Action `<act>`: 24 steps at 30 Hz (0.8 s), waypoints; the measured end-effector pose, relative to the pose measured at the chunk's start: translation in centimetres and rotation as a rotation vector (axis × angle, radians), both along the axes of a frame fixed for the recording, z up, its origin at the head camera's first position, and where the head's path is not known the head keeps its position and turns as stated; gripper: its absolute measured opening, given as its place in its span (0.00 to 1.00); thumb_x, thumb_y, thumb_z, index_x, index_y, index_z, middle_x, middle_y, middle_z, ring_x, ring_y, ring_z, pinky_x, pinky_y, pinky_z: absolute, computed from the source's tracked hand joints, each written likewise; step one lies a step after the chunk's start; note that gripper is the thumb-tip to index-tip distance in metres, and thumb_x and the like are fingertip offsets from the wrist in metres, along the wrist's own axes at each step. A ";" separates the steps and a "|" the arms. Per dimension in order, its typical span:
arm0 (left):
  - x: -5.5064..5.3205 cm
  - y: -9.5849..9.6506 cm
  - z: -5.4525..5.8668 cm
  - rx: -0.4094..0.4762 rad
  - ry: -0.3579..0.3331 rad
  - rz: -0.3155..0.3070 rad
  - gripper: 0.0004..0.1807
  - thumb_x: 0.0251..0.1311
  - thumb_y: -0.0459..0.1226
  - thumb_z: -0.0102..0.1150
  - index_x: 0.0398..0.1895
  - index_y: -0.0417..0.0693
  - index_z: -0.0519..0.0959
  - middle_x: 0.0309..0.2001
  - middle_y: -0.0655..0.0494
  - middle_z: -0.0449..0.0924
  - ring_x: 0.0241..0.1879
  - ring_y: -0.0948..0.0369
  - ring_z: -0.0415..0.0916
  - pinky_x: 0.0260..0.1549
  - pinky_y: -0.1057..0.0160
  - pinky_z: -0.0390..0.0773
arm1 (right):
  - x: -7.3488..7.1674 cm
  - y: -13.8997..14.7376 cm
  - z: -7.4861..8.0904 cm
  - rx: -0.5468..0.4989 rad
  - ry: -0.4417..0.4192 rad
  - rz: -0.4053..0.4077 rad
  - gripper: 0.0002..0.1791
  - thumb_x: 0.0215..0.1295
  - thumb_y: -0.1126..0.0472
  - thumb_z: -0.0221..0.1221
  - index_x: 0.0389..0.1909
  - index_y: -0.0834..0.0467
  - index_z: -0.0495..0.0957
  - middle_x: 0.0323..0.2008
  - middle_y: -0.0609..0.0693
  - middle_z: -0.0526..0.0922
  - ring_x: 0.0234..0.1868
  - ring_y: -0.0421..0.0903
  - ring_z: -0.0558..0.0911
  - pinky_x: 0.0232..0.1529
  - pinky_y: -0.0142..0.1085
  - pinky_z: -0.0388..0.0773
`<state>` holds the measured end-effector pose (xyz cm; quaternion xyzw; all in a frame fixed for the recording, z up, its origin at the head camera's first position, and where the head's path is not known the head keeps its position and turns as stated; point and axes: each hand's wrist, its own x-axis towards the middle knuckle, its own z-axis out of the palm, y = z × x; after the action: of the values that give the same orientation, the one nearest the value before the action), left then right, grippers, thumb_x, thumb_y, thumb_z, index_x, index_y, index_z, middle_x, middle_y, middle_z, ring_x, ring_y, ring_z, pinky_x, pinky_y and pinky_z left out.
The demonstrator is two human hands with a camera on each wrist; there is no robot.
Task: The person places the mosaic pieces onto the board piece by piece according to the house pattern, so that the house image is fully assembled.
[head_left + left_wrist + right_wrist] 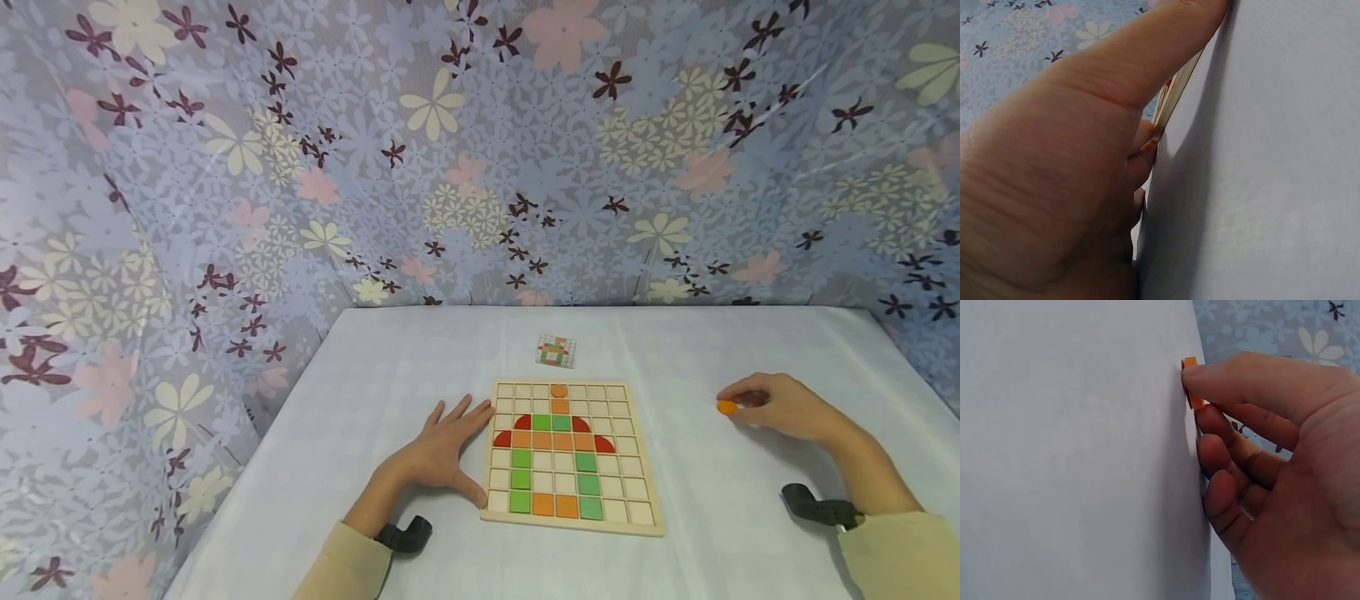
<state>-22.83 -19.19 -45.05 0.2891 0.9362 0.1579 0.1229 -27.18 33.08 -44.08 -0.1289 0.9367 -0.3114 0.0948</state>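
Observation:
A wooden grid board (645, 493) lies flat on the table, with red, orange and green pieces in some of its squares. Spread fingers of my left hand (442, 454) touch the board's left edge, thumb near the lower corner. In the left wrist view, that hand (1054, 169) hides most of the board. Off to the right of the board, my right hand (795, 408) pinches an orange round piece (726, 407) close to the tabletop. The right wrist view shows the thumb on this orange piece (1195, 400), with the other fingers of the hand (1285, 469) curled beside it.
A small pattern card (556, 351) with a coloured grid picture lies just beyond the board. The table (420, 350) has a pale cloth. Behind and to the left hangs a flowered curtain (480, 150). Each wrist wears a black strap-on device (405, 535).

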 end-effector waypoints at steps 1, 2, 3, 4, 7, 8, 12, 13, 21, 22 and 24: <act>0.0 0.0 0.0 0.001 -0.001 -0.001 0.74 0.21 0.76 0.64 0.77 0.60 0.46 0.76 0.66 0.40 0.74 0.57 0.29 0.68 0.45 0.29 | 0.0 -0.1 0.0 -0.002 0.002 0.002 0.21 0.55 0.58 0.68 0.49 0.64 0.82 0.46 0.61 0.81 0.44 0.54 0.78 0.40 0.43 0.76; 0.0 0.0 0.1 0.001 -0.002 -0.001 0.74 0.21 0.76 0.64 0.77 0.60 0.46 0.76 0.66 0.40 0.74 0.57 0.29 0.68 0.46 0.28 | 0.0 -0.2 0.0 -0.004 0.001 -0.002 0.21 0.55 0.58 0.68 0.49 0.63 0.81 0.47 0.60 0.81 0.44 0.54 0.79 0.40 0.43 0.77; 0.0 0.1 0.1 0.001 -0.003 -0.002 0.74 0.21 0.76 0.64 0.77 0.60 0.46 0.76 0.66 0.40 0.74 0.57 0.29 0.68 0.46 0.28 | -0.1 -0.3 0.0 -0.011 0.000 0.000 0.21 0.55 0.58 0.68 0.49 0.63 0.81 0.47 0.61 0.81 0.44 0.54 0.79 0.40 0.43 0.77; 0.0 0.1 0.1 0.001 -0.004 -0.001 0.74 0.22 0.76 0.64 0.77 0.59 0.46 0.76 0.66 0.40 0.74 0.57 0.29 0.68 0.46 0.28 | -0.1 -0.5 0.0 -0.018 -0.001 0.004 0.21 0.56 0.58 0.68 0.50 0.63 0.81 0.47 0.61 0.81 0.44 0.55 0.79 0.40 0.43 0.77; 0.0 0.1 0.2 0.001 -0.010 -0.001 0.74 0.22 0.76 0.64 0.77 0.60 0.46 0.76 0.66 0.40 0.74 0.57 0.29 0.68 0.46 0.28 | -0.2 -1.0 0.0 -0.028 0.001 0.009 0.21 0.57 0.58 0.67 0.50 0.63 0.81 0.47 0.60 0.81 0.44 0.54 0.79 0.40 0.44 0.77; 0.0 0.1 0.2 0.000 -0.012 -0.002 0.74 0.22 0.76 0.64 0.77 0.60 0.46 0.76 0.66 0.40 0.74 0.57 0.29 0.68 0.46 0.27 | -0.2 -1.2 0.0 -0.027 0.005 0.007 0.21 0.57 0.58 0.66 0.50 0.62 0.81 0.47 0.59 0.81 0.43 0.53 0.79 0.40 0.44 0.77; 0.0 0.1 0.2 0.000 -0.008 -0.004 0.74 0.22 0.76 0.64 0.77 0.60 0.46 0.76 0.65 0.40 0.74 0.57 0.30 0.68 0.46 0.28 | -0.3 -2.1 -0.1 -0.024 0.020 0.011 0.19 0.57 0.60 0.67 0.50 0.62 0.82 0.45 0.57 0.82 0.42 0.50 0.78 0.40 0.43 0.76; 0.0 0.1 0.2 0.000 -0.007 -0.005 0.74 0.22 0.76 0.64 0.77 0.60 0.46 0.76 0.65 0.40 0.74 0.57 0.30 0.68 0.46 0.28 | -0.3 -2.3 -0.2 -0.028 0.020 0.015 0.19 0.57 0.60 0.67 0.49 0.62 0.82 0.45 0.57 0.82 0.42 0.50 0.78 0.40 0.42 0.76; 0.1 0.0 0.0 0.006 0.000 -0.008 0.74 0.21 0.76 0.64 0.77 0.59 0.46 0.76 0.64 0.40 0.74 0.56 0.31 0.68 0.45 0.29 | -0.7 -3.6 0.2 -0.035 0.014 0.025 0.21 0.56 0.59 0.68 0.50 0.62 0.81 0.44 0.55 0.82 0.39 0.48 0.77 0.36 0.41 0.74; 0.1 0.0 0.0 0.007 0.003 -0.009 0.74 0.21 0.76 0.64 0.77 0.59 0.46 0.76 0.64 0.41 0.74 0.55 0.31 0.68 0.44 0.29 | -0.8 -3.8 0.2 -0.032 0.018 0.025 0.21 0.56 0.59 0.68 0.50 0.62 0.81 0.44 0.54 0.82 0.39 0.48 0.77 0.36 0.41 0.74; 0.1 0.0 0.0 0.008 0.003 -0.009 0.74 0.22 0.76 0.64 0.77 0.59 0.46 0.76 0.64 0.41 0.74 0.55 0.31 0.68 0.44 0.29 | -1.0 -4.1 0.3 -0.031 0.021 0.023 0.21 0.56 0.59 0.68 0.50 0.62 0.81 0.42 0.53 0.82 0.37 0.47 0.76 0.34 0.40 0.73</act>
<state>-22.77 -19.16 -45.01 0.2939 0.9345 0.1607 0.1207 -28.14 29.00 -43.74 -0.1444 0.9312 -0.3232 0.0864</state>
